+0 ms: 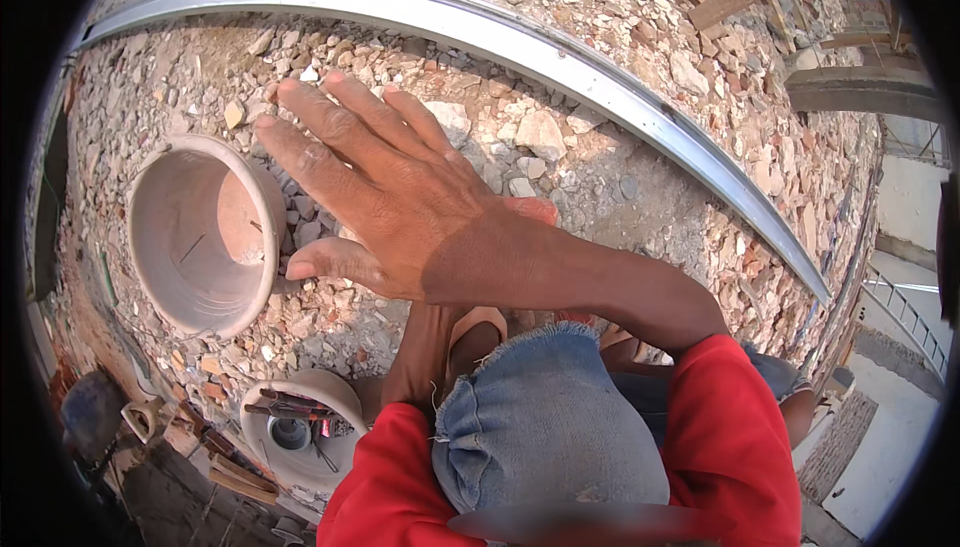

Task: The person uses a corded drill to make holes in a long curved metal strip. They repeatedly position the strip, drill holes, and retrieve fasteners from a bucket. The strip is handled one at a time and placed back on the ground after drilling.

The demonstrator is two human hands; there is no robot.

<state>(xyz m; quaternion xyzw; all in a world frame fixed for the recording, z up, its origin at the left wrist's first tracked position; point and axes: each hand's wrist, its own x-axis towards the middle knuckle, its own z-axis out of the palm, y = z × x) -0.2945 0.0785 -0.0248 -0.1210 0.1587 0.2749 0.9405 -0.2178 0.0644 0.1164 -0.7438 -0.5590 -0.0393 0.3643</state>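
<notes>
Extend right hand point(385, 187) with grip wide, palm down and thumb point(328, 262) clear of the large pale tub point(190, 227) just to its left on the rubble point(640, 47), and, with left grip hidden underneath (cannot tell its state), avoid snagging crossed forearms point(600, 269).

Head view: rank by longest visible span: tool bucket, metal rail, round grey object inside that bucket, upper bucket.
1. metal rail
2. upper bucket
3. tool bucket, partly hidden by the sleeve
4. round grey object

No near ties.
</notes>
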